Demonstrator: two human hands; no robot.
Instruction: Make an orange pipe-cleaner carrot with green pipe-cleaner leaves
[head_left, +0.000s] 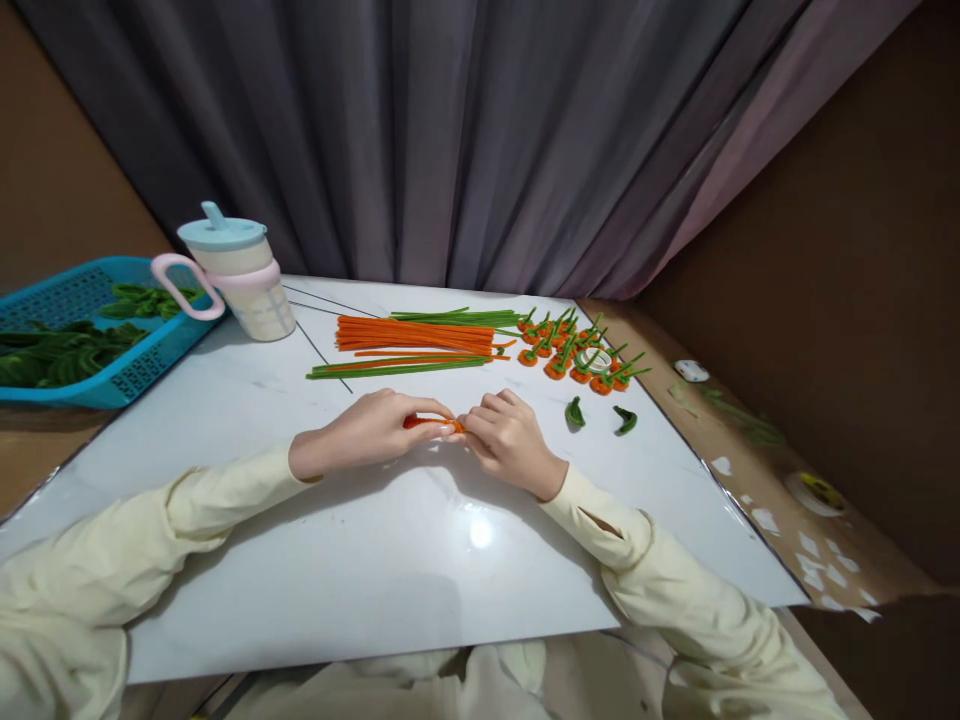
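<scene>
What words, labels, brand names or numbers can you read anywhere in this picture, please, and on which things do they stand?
None can be read. The cup and blue basket show no lettering. The tape roll and the yellow disc at the right edge are too small and blurred to tell.

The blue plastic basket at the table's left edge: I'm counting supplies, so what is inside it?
The blue plastic lattice basket holds a heap of bent green pipe cleaners. Its floor under the heap is covered, and the frame edge cuts off its left part, so a count is not possible.
</scene>
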